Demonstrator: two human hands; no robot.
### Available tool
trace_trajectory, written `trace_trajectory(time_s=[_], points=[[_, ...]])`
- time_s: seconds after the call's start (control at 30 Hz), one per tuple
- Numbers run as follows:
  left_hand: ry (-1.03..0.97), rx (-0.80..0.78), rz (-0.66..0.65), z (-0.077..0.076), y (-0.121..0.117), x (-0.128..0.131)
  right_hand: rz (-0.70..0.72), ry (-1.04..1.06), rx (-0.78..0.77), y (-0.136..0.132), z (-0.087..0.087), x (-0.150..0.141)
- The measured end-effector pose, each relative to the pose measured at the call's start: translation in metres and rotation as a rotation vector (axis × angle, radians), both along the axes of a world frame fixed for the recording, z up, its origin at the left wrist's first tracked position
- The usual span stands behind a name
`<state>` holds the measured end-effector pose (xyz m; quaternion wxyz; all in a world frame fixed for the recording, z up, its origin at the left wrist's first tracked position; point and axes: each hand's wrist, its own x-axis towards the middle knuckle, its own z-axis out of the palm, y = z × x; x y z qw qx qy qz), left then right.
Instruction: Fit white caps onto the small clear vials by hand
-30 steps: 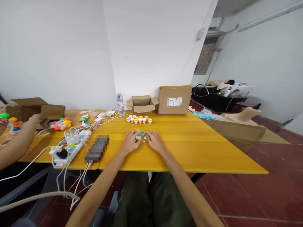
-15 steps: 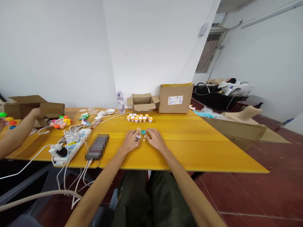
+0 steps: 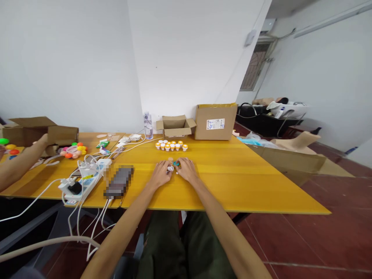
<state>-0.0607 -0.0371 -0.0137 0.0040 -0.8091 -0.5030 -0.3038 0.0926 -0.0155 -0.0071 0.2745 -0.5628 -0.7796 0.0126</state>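
Observation:
Near the table's middle, my left hand has its fingers closed on a small white round piece. My right hand is just beside it, its fingers curled with the tips on a small teal ring. Between the hands lies a tiny white bit. A flat beige disc sits just beyond the fingertips. Farther back, several small white pieces with orange tops stand in a cluster. Fine detail of the held parts is too small to make out.
An open carton and a closed cardboard box stand behind, with a water bottle. To the left are a blurred-out phone, a power strip with cables, and colourful balls. Another person's arm reaches into a box.
My right hand has moved slightly left, and its fingers now cover part of the teal ring. My left hand stays nearly still with the white piece. The other person's arm has shifted slightly.

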Motion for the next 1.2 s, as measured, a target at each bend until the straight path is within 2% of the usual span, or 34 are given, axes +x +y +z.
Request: trace_trajectory(time_s=[0.2, 0.47, 1.2], points=[[0.016, -0.041, 0.004, 0.006, -0.003, 0.002, 0.027, 0.077, 0.041, 0.0, 0.0, 0.002], [0.007, -0.057, -0.004, 0.008, -0.005, 0.003, 0.073, 0.244, 0.11, -0.015, -0.004, 0.02], [-0.009, -0.006, -0.029, 0.003, -0.003, 0.001, 0.067, 0.164, 0.077, -0.014, -0.014, 0.023]])
